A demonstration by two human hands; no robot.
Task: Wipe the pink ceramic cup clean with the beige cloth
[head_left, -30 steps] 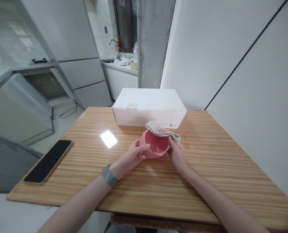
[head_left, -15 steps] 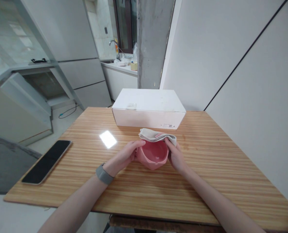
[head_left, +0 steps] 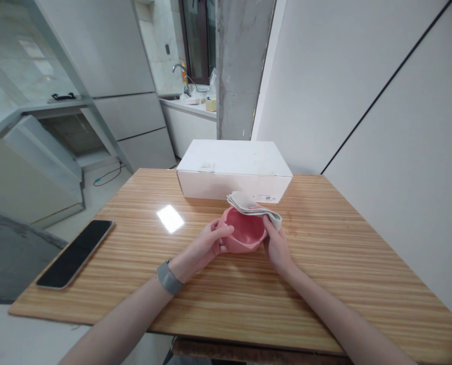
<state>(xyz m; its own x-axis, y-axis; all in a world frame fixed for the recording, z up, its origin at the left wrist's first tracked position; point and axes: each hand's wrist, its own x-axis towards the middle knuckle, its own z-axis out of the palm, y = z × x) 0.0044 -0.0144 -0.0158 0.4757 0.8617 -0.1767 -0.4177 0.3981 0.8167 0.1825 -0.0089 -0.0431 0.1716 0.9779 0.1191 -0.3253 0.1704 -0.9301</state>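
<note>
A pink faceted bowl (head_left: 244, 246) is tilted so that its hollow inside faces me. My left hand (head_left: 210, 242) grips its left side, thumb over the rim and fingers underneath. A folded pale grey cloth (head_left: 248, 204) lies against the far right rim. My right hand (head_left: 276, 246) pinches this cloth with the thumb on the near side; its other fingers are mostly hidden behind the cloth and the bowl. A grey band (head_left: 168, 278) circles my left wrist.
A white box (head_left: 233, 185) stands at the back of the wooden table (head_left: 324, 253), just beyond the cloth. On the left edge lies a dark-screened phone (head_left: 75, 254). A white wall (head_left: 401, 152) rises along the right side.
The bowl has turned and shifted slightly right in my left hand, whose thumb now lies lower on the rim. The cloth has moved a little right and away from me.
</note>
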